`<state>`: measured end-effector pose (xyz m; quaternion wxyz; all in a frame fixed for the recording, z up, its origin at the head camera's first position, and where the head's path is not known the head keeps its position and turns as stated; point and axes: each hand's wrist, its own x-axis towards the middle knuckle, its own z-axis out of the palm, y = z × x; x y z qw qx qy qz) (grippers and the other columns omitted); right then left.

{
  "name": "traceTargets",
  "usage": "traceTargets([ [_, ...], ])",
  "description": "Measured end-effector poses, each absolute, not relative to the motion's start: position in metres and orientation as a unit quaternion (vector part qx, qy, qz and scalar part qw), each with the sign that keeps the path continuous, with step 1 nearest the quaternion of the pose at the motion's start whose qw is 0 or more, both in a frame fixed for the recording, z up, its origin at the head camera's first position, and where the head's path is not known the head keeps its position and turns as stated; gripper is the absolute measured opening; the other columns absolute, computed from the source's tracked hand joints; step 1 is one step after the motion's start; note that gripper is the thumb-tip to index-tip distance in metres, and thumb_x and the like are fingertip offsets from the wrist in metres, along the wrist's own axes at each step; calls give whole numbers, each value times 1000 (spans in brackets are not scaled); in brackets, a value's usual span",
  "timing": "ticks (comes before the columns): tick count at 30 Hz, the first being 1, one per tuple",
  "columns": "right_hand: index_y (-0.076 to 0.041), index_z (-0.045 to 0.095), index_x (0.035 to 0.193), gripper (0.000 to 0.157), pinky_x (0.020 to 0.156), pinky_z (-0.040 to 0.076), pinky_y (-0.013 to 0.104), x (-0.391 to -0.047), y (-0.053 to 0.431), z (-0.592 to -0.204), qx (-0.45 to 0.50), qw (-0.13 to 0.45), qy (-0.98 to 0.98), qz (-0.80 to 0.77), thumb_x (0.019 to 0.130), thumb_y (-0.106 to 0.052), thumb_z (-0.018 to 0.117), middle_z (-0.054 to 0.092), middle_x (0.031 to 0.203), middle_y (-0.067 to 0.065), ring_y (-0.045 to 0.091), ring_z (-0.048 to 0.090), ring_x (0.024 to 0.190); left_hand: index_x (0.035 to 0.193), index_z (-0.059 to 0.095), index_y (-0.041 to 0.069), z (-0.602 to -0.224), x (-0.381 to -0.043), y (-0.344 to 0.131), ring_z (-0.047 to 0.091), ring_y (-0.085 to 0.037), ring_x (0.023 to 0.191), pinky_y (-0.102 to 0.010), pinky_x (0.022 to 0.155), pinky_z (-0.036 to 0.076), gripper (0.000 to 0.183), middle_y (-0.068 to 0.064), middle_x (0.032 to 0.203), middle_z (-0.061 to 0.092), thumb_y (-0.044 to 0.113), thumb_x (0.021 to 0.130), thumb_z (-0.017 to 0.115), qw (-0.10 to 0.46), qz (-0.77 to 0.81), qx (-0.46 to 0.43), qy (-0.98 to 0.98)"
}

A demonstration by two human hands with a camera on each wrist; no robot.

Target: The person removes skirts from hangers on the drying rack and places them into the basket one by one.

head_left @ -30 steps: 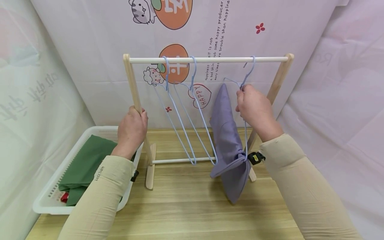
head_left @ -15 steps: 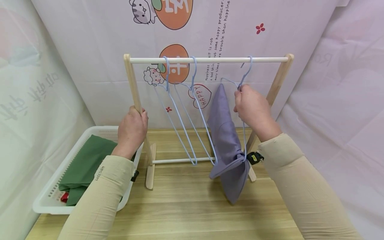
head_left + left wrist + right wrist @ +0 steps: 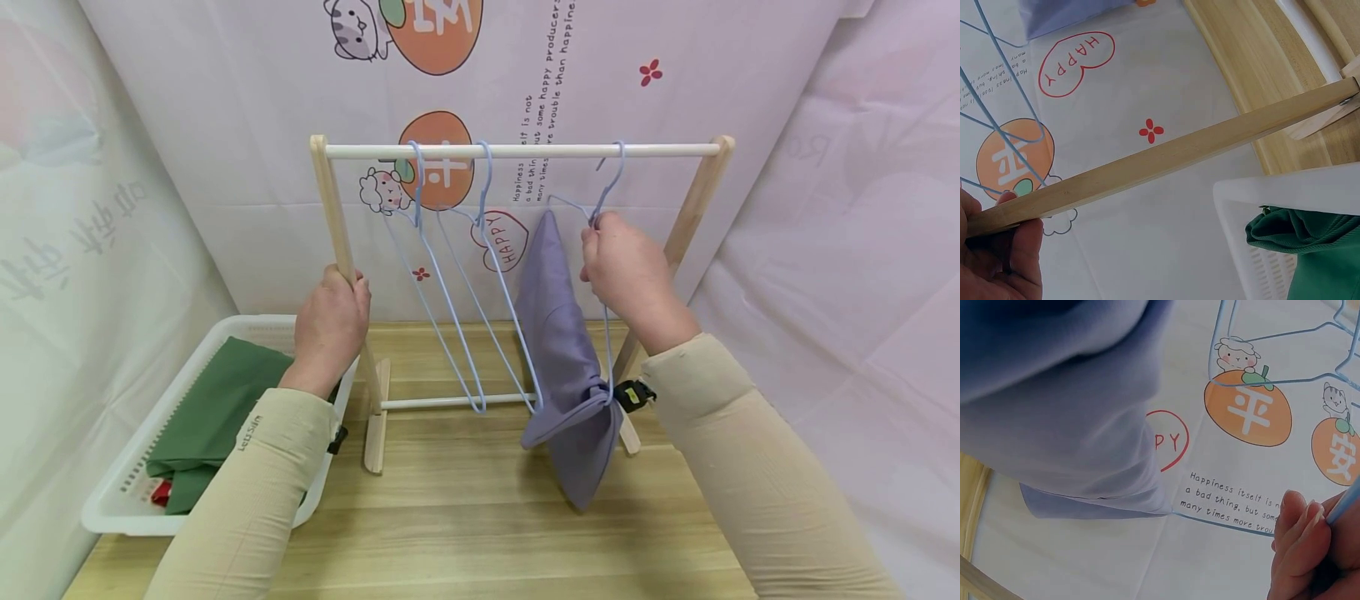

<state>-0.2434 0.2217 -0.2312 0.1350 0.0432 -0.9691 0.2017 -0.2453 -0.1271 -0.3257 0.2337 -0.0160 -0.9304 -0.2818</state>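
Note:
My left hand [image 3: 332, 321] grips the left wooden post [image 3: 1147, 157] of a small clothes rack, fingers wrapped round it. With my right hand [image 3: 626, 271] I pinch a light blue hanger [image 3: 609, 185] just below its hook, which sits over the white top rail [image 3: 547, 151]. A purple garment [image 3: 558, 333] hangs on that hanger, its lower part folded or knotted near the hanger's bottom corner. In the right wrist view the purple cloth [image 3: 1072, 425] fills the upper left, and my fingertips [image 3: 1300, 540] close on the hanger at the lower right.
Two bare blue hangers [image 3: 450, 308] [image 3: 510, 308] hang on the rail to the left. A white plastic basket [image 3: 112, 517] with a folded green garment [image 3: 217, 400] and a bit of red stands at left. The rack rests on a wooden table [image 3: 465, 517] before a printed white backdrop [image 3: 247, 125].
My right hand and the hanger with the purple garment have slid a little to the left along the rail. My left hand stays on the post.

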Motion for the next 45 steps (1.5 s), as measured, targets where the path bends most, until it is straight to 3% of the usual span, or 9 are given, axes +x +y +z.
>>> traceTargets([
  [45, -1, 55, 123, 39, 72, 50, 47, -244, 206, -231, 49, 139, -972, 183, 113, -30, 30, 75, 87, 11, 33, 68, 80, 121, 52, -9, -327, -246, -127, 63, -38, 66, -49, 57, 51, 41, -22, 81, 61, 30, 112, 41, 238, -283, -16, -929],
])
